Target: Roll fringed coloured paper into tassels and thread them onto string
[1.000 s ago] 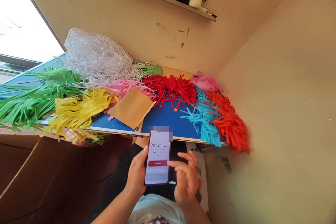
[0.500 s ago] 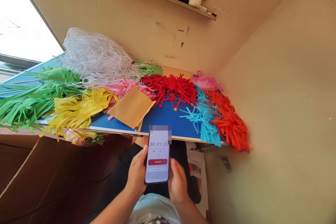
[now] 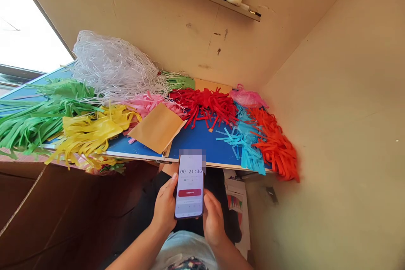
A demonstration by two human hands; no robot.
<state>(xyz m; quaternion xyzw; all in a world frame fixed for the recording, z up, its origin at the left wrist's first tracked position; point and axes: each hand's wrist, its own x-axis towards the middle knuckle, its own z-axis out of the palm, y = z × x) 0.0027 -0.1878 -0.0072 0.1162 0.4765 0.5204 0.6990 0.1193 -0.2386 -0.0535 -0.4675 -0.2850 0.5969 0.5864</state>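
The phone (image 3: 189,183) is gripped at its sides by the left hand (image 3: 165,204) and the right hand (image 3: 214,217), near the table's (image 3: 205,145) front edge. Apparently its timer (image 3: 190,171) is being read; for tapping, one thumb would need to be freed.

The person's left hand (image 3: 165,204) and right hand (image 3: 213,219) are bare, and so are both forearms (image 3: 136,242) as far as they show. The shirt (image 3: 186,242) is pale grey, its cloth softly creased, with a multicoloured print (image 3: 191,263) of dark, white and pinkish patches low in view. Below it the clothing on the legs (image 3: 232,219) is plain black, its folds lost in shadow.
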